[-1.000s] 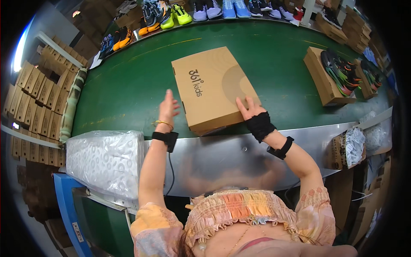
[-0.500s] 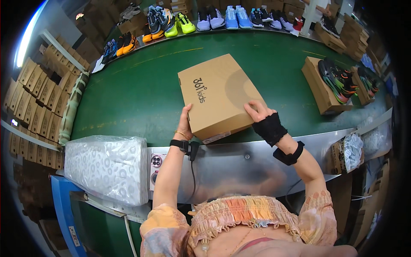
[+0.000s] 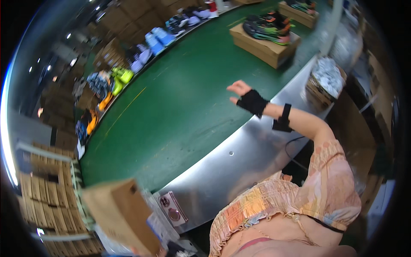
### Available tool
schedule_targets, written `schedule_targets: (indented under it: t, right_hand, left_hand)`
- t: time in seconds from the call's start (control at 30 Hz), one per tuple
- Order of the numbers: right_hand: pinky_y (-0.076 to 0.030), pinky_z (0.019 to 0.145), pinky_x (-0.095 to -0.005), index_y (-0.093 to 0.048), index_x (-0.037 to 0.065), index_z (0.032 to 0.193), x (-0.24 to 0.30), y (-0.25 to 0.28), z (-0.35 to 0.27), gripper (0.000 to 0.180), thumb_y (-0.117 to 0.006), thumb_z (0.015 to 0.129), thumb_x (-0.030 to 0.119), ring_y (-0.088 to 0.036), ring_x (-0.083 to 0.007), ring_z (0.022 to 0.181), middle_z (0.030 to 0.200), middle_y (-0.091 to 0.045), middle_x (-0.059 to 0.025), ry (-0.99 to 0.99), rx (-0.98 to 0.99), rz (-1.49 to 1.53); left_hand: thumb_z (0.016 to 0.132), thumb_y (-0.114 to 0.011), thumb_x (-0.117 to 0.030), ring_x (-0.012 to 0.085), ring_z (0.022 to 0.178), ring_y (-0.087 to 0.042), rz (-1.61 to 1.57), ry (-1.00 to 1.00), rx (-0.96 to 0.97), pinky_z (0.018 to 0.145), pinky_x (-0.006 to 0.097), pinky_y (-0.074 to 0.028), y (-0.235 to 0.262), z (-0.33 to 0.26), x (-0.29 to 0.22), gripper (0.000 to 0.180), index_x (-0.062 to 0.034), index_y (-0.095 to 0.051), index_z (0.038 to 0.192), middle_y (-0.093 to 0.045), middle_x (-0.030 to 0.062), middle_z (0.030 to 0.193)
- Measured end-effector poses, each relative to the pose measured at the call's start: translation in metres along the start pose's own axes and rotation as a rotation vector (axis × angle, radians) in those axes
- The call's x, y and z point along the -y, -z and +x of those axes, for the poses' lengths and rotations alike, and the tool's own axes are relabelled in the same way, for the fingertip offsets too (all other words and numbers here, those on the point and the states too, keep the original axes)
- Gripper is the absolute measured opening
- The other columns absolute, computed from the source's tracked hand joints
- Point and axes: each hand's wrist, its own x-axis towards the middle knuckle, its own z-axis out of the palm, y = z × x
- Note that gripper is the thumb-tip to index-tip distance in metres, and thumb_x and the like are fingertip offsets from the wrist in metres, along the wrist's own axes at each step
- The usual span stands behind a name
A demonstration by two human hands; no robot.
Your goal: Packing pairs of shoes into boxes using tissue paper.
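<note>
At the lower left a brown cardboard shoebox (image 3: pixel 124 214) stands tilted, blurred by motion, above clear plastic wrapping. My left hand (image 3: pixel 162 252) grips it at its lower right edge; little more than a sliver of the hand shows, beside a black wrist strap. My right hand (image 3: pixel 240 91), in a black fingerless wrist covering, hangs over the green conveyor belt (image 3: pixel 180 111). Its fingers are apart and hold nothing. Closest to that hand is a shoebox (image 3: pixel 261 49) bearing a pair of dark, multicoloured sneakers (image 3: pixel 267 29).
A pink phone (image 3: pixel 173 208) lies on the metal ledge (image 3: pixel 227 167) along the belt. Sneakers (image 3: pixel 158 40) line its far edge. Stacked shoeboxes (image 3: pixel 49 195) stand at left. A carton of crumpled pale paper (image 3: pixel 327 77) is at right, near a metal post (image 3: pixel 332 30).
The shoebox has gone from the middle of the belt to the lower left with my left hand. My right hand has let go of it. The view has turned.
</note>
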Motion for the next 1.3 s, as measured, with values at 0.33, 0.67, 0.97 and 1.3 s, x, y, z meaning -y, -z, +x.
schedule_targets:
  t: [0.33, 0.67, 0.97, 1.3]
  right_hand:
    - [-0.036, 0.092, -0.0348, -0.050, -0.003, 0.109, -0.256, 0.085, 0.006, 0.062, -0.062, 0.068, 0.042, -0.042, -0.0329, 0.112, 0.120, -0.043, -0.0242, -1.091, -0.661, 0.185]
    - [-0.031, 0.031, -0.0296, -0.047, 0.008, 0.064, -0.194, 0.080, 0.009, 0.035, -0.061, 0.073, 0.039, -0.036, -0.0167, 0.029, 0.042, -0.039, -0.0047, -1.227, -0.422, 0.891]
    - [-0.031, 0.033, -0.0225, -0.048, 0.006, 0.066, -0.029, 0.018, -0.004, 0.037, -0.062, 0.074, 0.039, -0.039, -0.0100, 0.037, 0.049, -0.041, -0.0021, -1.278, -0.251, 0.808]
    - [-0.043, 0.057, -0.0233, -0.060, 0.003, 0.091, 0.066, 0.042, -0.019, 0.030, -0.062, 0.074, 0.028, -0.052, -0.0107, 0.059, 0.065, -0.057, -0.0032, -0.548, 0.502, 0.653]
  left_hand:
    - [0.079, -0.042, -0.043, 0.0285, 0.102, -0.047, 0.229, -0.197, -0.364, 0.086, 0.042, -0.039, 0.005, 0.003, -0.014, 0.055, -0.0035, -0.041, 0.117, -0.047, 0.0156, 0.113]
    - [0.080, -0.045, -0.041, 0.0278, 0.104, -0.045, 0.288, -0.225, -0.418, 0.087, 0.042, -0.037, 0.000, 0.007, -0.009, 0.052, -0.0050, -0.040, 0.117, -0.045, 0.0150, 0.114]
    - [0.081, -0.047, -0.036, 0.0264, 0.104, -0.044, 0.377, -0.081, -0.084, 0.087, 0.041, -0.037, -0.021, 0.031, 0.048, 0.048, -0.0054, -0.038, 0.118, -0.045, 0.0148, 0.114]
    - [0.068, -0.065, -0.041, 0.0393, 0.114, -0.036, 1.727, -0.311, 0.840, 0.094, 0.044, -0.030, -0.076, 0.007, 0.162, 0.068, 0.0046, -0.044, 0.114, -0.036, 0.0272, 0.122]
